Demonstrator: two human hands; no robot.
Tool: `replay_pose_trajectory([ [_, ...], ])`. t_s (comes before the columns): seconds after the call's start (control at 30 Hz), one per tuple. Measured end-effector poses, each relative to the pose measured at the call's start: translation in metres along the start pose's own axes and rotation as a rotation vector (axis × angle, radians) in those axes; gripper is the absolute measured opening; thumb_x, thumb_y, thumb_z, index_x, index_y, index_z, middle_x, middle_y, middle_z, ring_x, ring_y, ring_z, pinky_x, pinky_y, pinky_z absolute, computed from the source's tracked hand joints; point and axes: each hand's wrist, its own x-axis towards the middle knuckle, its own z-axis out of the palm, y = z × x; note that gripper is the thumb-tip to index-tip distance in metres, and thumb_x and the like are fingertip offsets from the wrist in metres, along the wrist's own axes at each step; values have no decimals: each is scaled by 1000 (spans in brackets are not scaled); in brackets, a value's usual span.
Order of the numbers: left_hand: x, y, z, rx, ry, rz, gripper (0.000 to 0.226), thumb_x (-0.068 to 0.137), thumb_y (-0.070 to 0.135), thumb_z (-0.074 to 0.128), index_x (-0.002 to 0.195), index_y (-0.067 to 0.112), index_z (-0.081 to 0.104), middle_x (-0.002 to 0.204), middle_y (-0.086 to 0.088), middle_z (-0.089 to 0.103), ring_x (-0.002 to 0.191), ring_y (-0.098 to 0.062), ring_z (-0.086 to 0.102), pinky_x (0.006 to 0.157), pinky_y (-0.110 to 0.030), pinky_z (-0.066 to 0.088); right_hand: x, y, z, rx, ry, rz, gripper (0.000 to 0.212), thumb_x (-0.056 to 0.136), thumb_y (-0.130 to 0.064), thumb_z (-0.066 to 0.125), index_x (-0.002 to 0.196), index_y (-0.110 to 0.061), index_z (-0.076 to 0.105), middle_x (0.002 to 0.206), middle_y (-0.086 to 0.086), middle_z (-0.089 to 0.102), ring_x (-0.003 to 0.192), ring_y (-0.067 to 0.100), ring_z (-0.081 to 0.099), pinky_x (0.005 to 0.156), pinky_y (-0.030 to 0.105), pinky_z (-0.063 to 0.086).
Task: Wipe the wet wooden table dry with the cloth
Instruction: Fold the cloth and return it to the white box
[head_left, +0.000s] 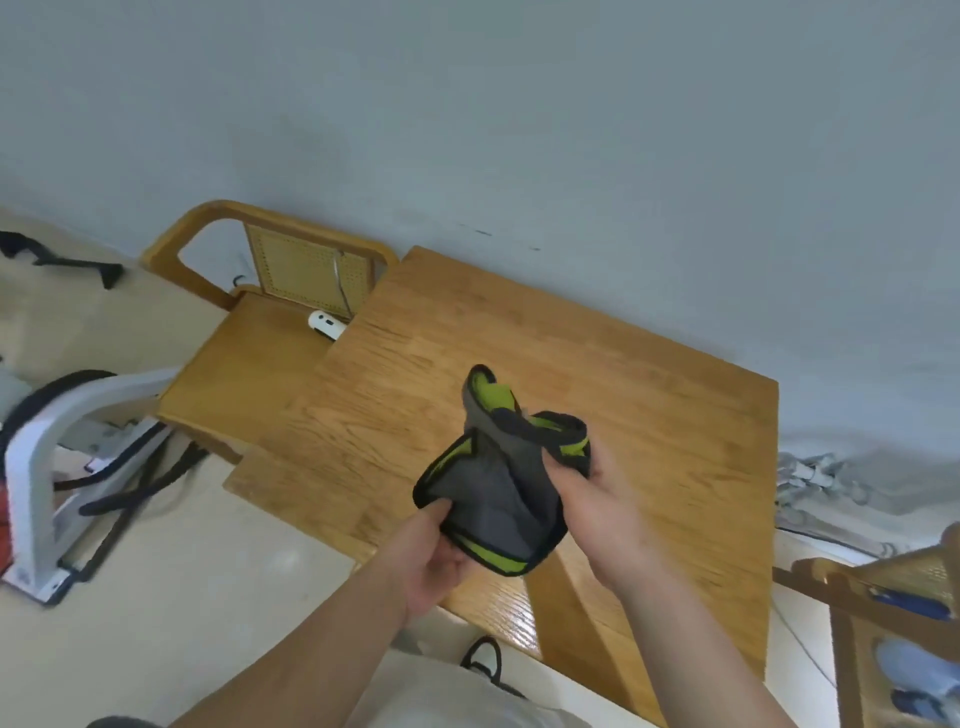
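A grey cloth (496, 483) with lime-green patches and black edging hangs bunched in the air above the wooden table (649, 415). My left hand (434, 556) grips its lower left edge, thumb on top. My right hand (597, 509) pinches the upper right part of the cloth. Both hands are above the table's near edge. The tabletop shows a shiny wet-looking patch near the front edge.
A wooden chair (249, 353) with a cane back stands at the table's left, a white device (327, 323) on its seat. White equipment with black cables (62, 467) sits on the floor at left. Another cane chair (893, 623) is at the right. A grey wall lies behind.
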Motion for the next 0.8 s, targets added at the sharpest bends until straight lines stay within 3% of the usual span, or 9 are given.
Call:
replay_pose_trajectory([
  [0.07, -5, 1, -13, -47, -21, 31, 36, 108, 22, 42, 137, 6, 57, 130, -21, 68, 117, -39, 68, 103, -52, 51, 2, -4, 12, 39, 31, -46, 27, 104, -16, 57, 104, -38, 73, 102, -11, 78, 95, 9, 74, 79, 27, 61],
  [0.13, -13, 9, -35, -159, -16, 68, 42, 106, 24, 39, 140, 6, 56, 134, -23, 65, 121, -42, 65, 106, -55, 48, 10, -4, 29, 137, 14, -4, 17, 105, -27, 56, 115, -30, 70, 108, -7, 78, 100, 13, 74, 83, 30, 58],
  [0.23, -24, 21, -71, -329, -19, 98, 51, 102, 37, 40, 141, 9, 57, 138, -22, 63, 126, -43, 61, 110, -55, 44, 21, -7, 62, 203, -41, 119, 26, 102, -39, 58, 125, -29, 66, 112, -8, 78, 103, 12, 74, 91, 36, 54],
  [0.33, -36, 35, -104, -371, 53, 149, 59, 99, 55, 49, 131, 7, 65, 128, -21, 69, 116, -40, 67, 103, -54, 50, 33, -7, 103, 237, -88, 217, 32, 101, -44, 59, 132, -34, 63, 121, -8, 75, 114, 18, 70, 101, 46, 54],
  [0.4, -43, 48, -127, -302, 154, 215, 65, 95, 64, 57, 126, 8, 66, 124, -13, 71, 113, -36, 68, 101, -53, 53, 40, -7, 134, 210, -145, 265, 30, 101, -45, 59, 130, -37, 62, 120, -9, 75, 112, 19, 71, 96, 47, 57],
  [0.47, -51, 68, -156, -218, 214, 337, 54, 89, 53, 70, 121, 10, 65, 123, -4, 68, 113, -27, 64, 103, -47, 51, 45, -8, 172, 119, -232, 290, 27, 101, -46, 59, 126, -39, 63, 117, -12, 76, 107, 15, 73, 88, 42, 59],
  [0.57, -77, 112, -200, 7, 84, 471, 54, 86, 34, 75, 135, 16, 61, 134, 4, 65, 129, -18, 57, 114, -42, 39, 50, -8, 236, -3, -321, 340, 28, 100, -47, 60, 125, -35, 66, 115, -10, 77, 101, 13, 75, 87, 40, 59],
  [0.67, -114, 159, -246, 175, -56, 505, 46, 90, 22, 66, 134, 8, 64, 133, -10, 67, 125, -28, 59, 111, -41, 42, 57, -7, 304, -41, -390, 438, 38, 100, -46, 59, 132, -26, 65, 122, 0, 76, 109, 23, 74, 98, 48, 56],
  [0.8, -157, 216, -316, 274, -30, 520, 49, 84, 19, 74, 131, 7, 67, 136, -18, 65, 129, -34, 59, 114, -47, 42, 74, -4, 389, -98, -407, 480, 39, 101, -45, 59, 130, -20, 67, 119, 3, 76, 108, 27, 74, 98, 49, 56],
])
